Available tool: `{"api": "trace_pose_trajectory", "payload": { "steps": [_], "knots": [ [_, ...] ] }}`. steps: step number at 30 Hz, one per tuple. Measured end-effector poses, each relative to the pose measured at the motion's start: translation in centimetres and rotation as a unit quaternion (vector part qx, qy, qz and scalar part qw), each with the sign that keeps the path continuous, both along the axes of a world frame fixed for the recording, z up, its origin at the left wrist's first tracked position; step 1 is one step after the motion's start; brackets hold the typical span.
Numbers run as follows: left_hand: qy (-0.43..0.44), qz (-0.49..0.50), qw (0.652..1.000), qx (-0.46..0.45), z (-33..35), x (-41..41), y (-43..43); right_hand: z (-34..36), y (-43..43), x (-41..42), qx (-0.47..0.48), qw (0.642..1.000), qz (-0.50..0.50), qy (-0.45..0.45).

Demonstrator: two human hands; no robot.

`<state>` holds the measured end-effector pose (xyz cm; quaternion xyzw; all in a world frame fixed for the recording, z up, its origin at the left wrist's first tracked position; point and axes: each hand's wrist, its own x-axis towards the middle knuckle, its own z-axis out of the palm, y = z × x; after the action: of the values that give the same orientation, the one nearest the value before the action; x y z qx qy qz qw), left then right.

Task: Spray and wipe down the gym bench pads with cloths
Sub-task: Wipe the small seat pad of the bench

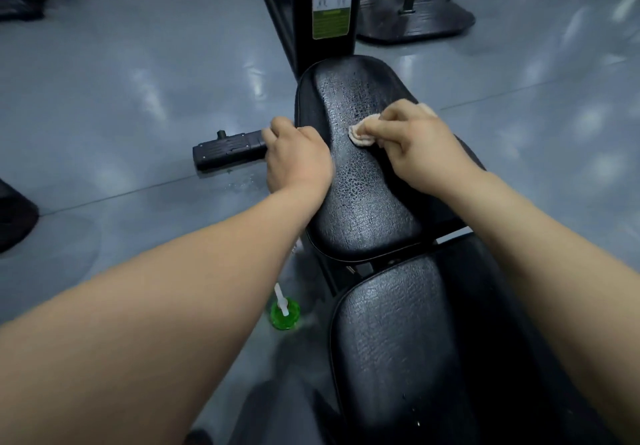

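Right grip (412,146) pinches a cloth (360,134) on the wet pad (363,202) — left grip (298,157) (fingers curled) clasps its edge.

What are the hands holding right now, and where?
Right hand pinches a bunched cloth on the far pad; left hand grips that pad's left edge.

Dim, soft glare, wide-angle distortion
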<state>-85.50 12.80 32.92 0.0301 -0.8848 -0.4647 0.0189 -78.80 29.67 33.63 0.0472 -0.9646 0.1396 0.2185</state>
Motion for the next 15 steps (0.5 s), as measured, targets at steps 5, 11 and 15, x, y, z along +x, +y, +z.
{"api": "trace_pose_trajectory", "payload": {
  "steps": [5,11,15],
  "knots": [
    [-0.008,-0.064,0.996,-0.066,-0.6,2.4,0.3,0.7,0.7,-4.2,-0.016,0.999,-0.040,0.006],
    [0.037,-0.026,0.996,-0.071,-1.7,3.0,0.8,1.6,2.4,-8.2,-0.022,0.993,-0.119,-0.019],
    [0.046,-0.030,0.997,-0.061,-1.9,2.9,0.5,0.7,2.4,-5.8,0.011,0.995,-0.096,-0.020]
  ]
}}
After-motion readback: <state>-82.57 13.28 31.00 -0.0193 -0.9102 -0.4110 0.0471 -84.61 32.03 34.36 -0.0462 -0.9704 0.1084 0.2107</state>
